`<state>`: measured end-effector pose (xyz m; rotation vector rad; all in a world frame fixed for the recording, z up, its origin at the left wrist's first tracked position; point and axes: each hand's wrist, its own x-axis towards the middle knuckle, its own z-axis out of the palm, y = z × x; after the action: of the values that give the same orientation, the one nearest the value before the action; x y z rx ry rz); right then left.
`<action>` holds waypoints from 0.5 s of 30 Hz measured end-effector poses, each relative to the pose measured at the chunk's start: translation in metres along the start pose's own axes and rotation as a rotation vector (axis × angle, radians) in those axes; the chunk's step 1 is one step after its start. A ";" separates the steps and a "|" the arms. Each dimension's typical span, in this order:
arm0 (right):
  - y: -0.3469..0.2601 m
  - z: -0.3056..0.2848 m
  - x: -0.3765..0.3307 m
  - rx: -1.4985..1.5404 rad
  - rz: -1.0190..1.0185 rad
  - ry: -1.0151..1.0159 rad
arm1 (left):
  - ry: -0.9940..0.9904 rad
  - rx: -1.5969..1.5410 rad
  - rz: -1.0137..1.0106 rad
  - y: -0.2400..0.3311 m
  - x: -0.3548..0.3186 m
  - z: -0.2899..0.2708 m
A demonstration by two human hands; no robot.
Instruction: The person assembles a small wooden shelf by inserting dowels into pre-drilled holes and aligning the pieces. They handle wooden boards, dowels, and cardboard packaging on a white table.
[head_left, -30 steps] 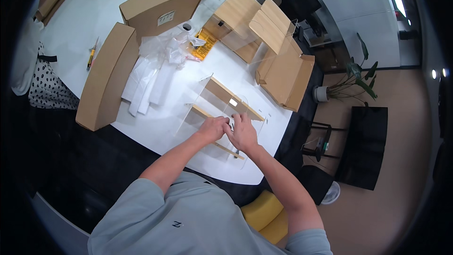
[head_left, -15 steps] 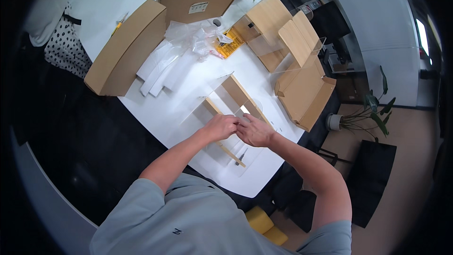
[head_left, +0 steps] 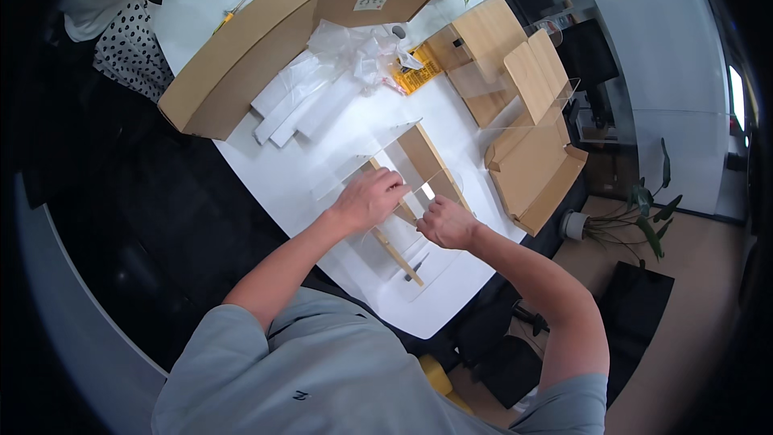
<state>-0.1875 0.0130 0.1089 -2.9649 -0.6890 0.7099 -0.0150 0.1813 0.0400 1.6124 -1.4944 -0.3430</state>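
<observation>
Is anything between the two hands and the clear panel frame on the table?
Nothing visible: the left hand rests on the clear panel frame, and the right hand touches it beside a wooden strip.

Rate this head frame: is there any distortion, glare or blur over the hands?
Head view: strong fisheye bending, with a dark rim at the corners; the white table edge curves. Left hand and right hand are sharp, evenly lit. The clear panel shows faint reflections and is hard to outline.
</observation>
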 end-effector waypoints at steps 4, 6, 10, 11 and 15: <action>-0.025 0.001 0.000 0.348 0.435 0.070 | 0.025 0.134 -0.055 -0.029 0.012 -0.022; -0.049 -0.006 0.009 0.490 0.756 0.090 | 0.021 0.177 -0.160 -0.035 0.016 -0.022; -0.088 0.032 0.034 0.819 1.434 0.397 | -0.156 0.063 -0.376 -0.049 0.010 -0.004; -0.091 0.041 0.041 0.945 1.575 0.456 | -0.188 0.018 -0.423 -0.050 0.010 -0.003; -0.088 0.009 0.081 1.772 2.117 0.855 | -0.211 -0.020 -0.394 -0.054 0.010 -0.005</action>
<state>-0.1634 0.1259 0.0764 -0.8328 1.9587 -0.2689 0.0267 0.1681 0.0058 1.8995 -1.3094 -0.7655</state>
